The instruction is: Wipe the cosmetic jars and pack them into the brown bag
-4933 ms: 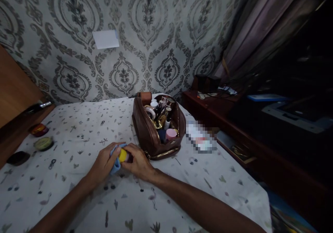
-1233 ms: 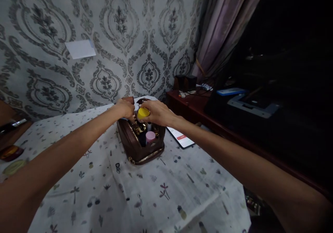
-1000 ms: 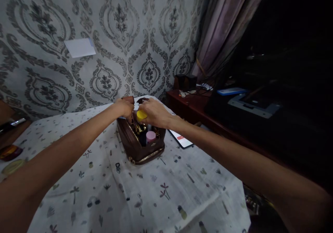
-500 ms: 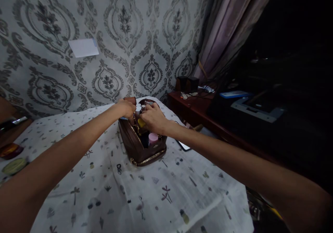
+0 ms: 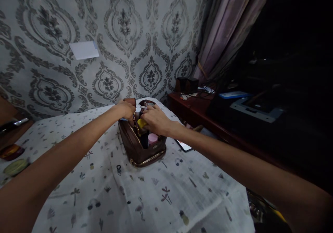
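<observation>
An unzipped brown toiletry bag [image 5: 140, 155] with gold zips stands on the patterned white cloth. Small containers crowd its inside: a pink-lidded jar [image 5: 152, 138], a yellow item [image 5: 142, 123] and white-capped bottles [image 5: 138, 109]. My left hand [image 5: 126, 110] is closed around the bag's left rim. Over the right part of the opening is my right hand [image 5: 155, 119], its fingers curled down among the containers beside the yellow item. Whatever those fingertips hold is hidden.
A phone [image 5: 185, 146] lies right of the bag, partly under my right forearm. Farther right stands a dark red table [image 5: 182, 103] with small black boxes and cables. A green-lidded jar [image 5: 16, 167] and a dark red container [image 5: 11, 152] sit at the far left.
My right hand has shifted very slightly, and more of the yellow item shows. The left hand keeps its place on the bag's rim.
</observation>
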`<action>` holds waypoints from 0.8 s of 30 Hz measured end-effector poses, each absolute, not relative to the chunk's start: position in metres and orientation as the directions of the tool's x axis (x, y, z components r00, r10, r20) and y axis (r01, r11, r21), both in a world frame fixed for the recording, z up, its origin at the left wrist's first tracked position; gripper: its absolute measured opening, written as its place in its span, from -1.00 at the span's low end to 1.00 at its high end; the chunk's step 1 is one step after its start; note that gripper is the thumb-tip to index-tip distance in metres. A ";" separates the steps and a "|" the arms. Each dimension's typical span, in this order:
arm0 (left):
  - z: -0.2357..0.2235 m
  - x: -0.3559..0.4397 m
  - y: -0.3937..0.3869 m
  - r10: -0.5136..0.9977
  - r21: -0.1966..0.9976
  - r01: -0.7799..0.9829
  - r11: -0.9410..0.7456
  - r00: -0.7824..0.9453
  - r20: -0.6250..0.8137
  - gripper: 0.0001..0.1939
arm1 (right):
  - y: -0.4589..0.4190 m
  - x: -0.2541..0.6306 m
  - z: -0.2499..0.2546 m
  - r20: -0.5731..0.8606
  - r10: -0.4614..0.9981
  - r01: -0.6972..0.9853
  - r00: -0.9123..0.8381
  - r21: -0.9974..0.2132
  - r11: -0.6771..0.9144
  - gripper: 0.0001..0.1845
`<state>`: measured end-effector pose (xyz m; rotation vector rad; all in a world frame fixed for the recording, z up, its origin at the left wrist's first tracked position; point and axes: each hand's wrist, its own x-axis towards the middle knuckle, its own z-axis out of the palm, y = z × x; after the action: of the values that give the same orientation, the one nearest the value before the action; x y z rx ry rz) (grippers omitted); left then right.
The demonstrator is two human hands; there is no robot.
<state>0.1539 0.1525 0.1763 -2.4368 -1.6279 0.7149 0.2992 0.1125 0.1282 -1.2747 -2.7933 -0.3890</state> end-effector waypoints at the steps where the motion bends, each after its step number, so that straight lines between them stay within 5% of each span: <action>1: 0.176 0.154 0.153 0.898 -0.357 0.839 -0.411 0.306 -0.315 -0.26 | 0.112 0.300 0.129 0.151 0.735 0.748 -0.661 0.209 0.630 -0.73; 24: 0.176 0.166 0.155 0.887 -0.424 0.806 -0.414 0.252 -0.386 -0.33 | 0.115 0.297 0.123 0.134 0.691 0.698 -0.710 0.263 0.666 -0.66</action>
<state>0.1656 0.1551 0.1765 -2.3723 -1.6160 0.8803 0.2974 0.1152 0.1234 -1.1864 -2.8465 -0.4645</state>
